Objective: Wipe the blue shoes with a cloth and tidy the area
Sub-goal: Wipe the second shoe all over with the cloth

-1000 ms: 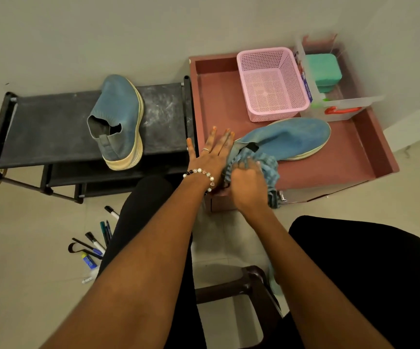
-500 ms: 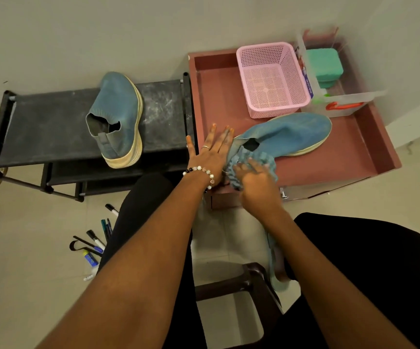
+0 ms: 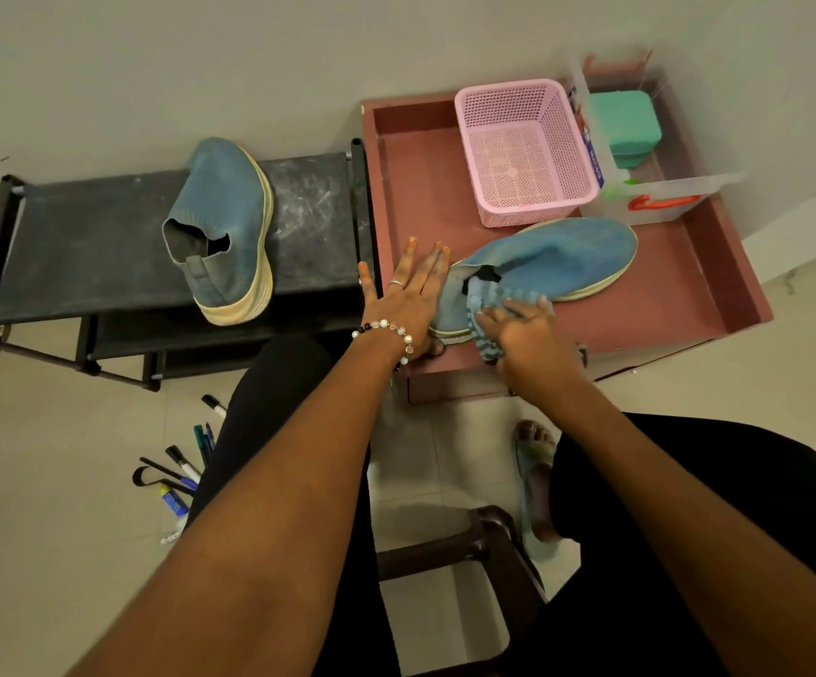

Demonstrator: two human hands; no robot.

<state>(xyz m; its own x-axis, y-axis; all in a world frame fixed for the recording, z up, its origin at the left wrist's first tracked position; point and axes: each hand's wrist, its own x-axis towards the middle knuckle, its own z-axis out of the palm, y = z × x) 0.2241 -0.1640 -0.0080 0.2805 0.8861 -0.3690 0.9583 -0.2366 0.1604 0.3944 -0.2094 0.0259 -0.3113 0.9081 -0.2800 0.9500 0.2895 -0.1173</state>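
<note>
Currently, head view: left hand (image 3: pixel 408 298) lies flat, fingers straight, on the heel of the shoe (image 3: pixel 550 263) at frame centre, probably bracing it against the wiping. Right hand (image 3: pixel 525 327) grips the cloth (image 3: pixel 486 310) against the heel side. Shoe rests in the red tray (image 3: pixel 689 285), its toe close to the pink basket (image 3: pixel 525 149); open tray floor lies right of the shoe. Second shoe (image 3: pixel 222 222) tilts on the black rack (image 3: pixel 83 237), upper left. Pens (image 3: pixel 186 461) litter the floor, lower left.

One shoe (image 3: pixel 550 261) in the tray (image 3: pixel 689 280) — other shoe (image 3: pixel 225 227) on rack (image 3: pixel 83 241), left.
</note>
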